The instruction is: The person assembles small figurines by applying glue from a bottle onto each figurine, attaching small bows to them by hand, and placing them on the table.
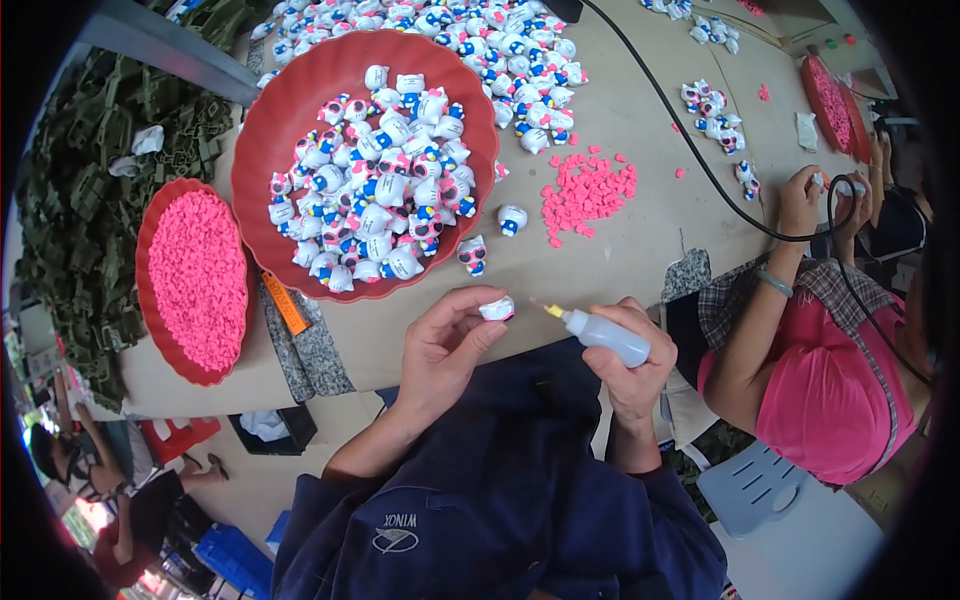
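Between the thumb and fingers of my left hand (445,340) is a small white figurine (496,309), with a bit of pink at its lower edge. My right hand (632,362) is wrapped round a translucent squeeze bottle (606,336) with a yellow nozzle base and a thin tip. That tip points at the figurine, a short gap apart from it. Just beyond my left hand, a figurine with pink glasses (472,255) and a white and blue figurine (512,219) lie on the table. Loose pink pieces (585,195) are spread farther right.
A large red scalloped bowl (250,190) full of figurines stands at left, beside a smaller red dish (143,240) of pink pieces. More figurines (480,50) pile up behind. A black cable (690,140) crosses the right side, where a co-worker in pink (815,400) sits.
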`<state>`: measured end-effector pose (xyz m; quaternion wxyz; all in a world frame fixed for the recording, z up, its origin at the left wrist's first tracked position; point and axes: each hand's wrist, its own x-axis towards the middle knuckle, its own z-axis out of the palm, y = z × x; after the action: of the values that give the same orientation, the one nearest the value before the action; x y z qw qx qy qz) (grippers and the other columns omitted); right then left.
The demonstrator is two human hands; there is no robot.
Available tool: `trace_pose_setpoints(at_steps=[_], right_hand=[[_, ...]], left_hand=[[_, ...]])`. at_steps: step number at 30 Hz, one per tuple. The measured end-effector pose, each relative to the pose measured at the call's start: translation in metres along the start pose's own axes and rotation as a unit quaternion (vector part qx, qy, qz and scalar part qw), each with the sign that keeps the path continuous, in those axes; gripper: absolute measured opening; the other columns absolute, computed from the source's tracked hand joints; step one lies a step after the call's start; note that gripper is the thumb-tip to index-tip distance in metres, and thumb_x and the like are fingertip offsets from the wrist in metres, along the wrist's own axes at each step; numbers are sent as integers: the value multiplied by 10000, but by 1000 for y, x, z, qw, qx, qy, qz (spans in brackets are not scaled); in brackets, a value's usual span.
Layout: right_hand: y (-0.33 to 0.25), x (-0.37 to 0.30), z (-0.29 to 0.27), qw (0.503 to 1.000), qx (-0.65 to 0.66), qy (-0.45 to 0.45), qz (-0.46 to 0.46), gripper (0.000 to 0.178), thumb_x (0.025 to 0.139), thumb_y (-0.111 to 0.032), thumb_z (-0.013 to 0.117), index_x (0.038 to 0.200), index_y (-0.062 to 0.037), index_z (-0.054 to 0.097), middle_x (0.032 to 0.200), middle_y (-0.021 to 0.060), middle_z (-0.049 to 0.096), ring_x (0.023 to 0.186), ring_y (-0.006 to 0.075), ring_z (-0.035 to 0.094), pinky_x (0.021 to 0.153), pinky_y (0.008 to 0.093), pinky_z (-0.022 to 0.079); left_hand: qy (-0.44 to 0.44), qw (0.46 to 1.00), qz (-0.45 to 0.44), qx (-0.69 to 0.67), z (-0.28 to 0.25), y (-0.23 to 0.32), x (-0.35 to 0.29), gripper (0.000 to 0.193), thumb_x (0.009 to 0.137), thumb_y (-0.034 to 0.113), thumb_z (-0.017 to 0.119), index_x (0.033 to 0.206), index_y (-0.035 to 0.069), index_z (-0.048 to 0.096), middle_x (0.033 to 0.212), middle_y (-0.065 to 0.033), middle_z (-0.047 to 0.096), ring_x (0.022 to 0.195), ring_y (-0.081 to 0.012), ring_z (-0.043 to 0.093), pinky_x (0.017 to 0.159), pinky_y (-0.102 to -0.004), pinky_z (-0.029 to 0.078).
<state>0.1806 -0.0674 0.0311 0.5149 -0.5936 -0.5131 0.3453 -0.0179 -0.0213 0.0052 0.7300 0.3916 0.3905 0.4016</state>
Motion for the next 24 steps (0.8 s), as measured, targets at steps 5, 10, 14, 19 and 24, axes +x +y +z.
trace_pose_setpoints(at_steps=[5, 10, 14, 19, 24], right_hand=[[10, 14, 10, 991, 73, 56, 98, 320, 664, -26, 745, 966, 20, 650, 862, 90, 634, 754, 206, 585, 687, 269, 447], [24, 33, 35, 993, -111, 29, -28, 323, 676, -36, 751, 982, -23, 647, 935, 86, 641, 880, 248, 577, 824, 342, 436], [22, 31, 33, 995, -99, 13, -29, 323, 677, -57, 759, 977, -20, 644, 925, 98, 646, 862, 245, 581, 789, 338, 448], [33, 43, 8, 963, -238, 117, -34, 144, 747, -42, 693, 887, -17, 672, 889, 105, 636, 790, 265, 569, 680, 329, 456], [31, 50, 7, 958, -258, 104, -71, 115, 744, -13, 688, 856, -8, 662, 813, 90, 629, 740, 244, 570, 643, 316, 450]], left_hand=[[-2, 1000, -14, 20, -4, 0, -3, 300, 856, -51, 600, 1151, -9, 566, 1095, -65, 604, 932, -97, 583, 816, -217, 458], [28, 998, -41, 26, -3, 3, -6, 312, 855, -41, 608, 1161, -16, 552, 1079, -73, 609, 947, -106, 580, 814, -223, 459], [17, 998, -51, 33, -6, 5, -8, 317, 855, -32, 614, 1165, -15, 548, 1078, -73, 608, 956, -109, 576, 817, -225, 458], [9, 999, -43, 30, -3, 4, -7, 314, 857, -31, 612, 1165, -14, 550, 1079, -70, 607, 931, -98, 577, 804, -213, 461], [2, 999, -43, 30, 3, 3, -6, 311, 858, -37, 607, 1163, -11, 551, 1058, -68, 614, 912, -94, 583, 787, -209, 468]])
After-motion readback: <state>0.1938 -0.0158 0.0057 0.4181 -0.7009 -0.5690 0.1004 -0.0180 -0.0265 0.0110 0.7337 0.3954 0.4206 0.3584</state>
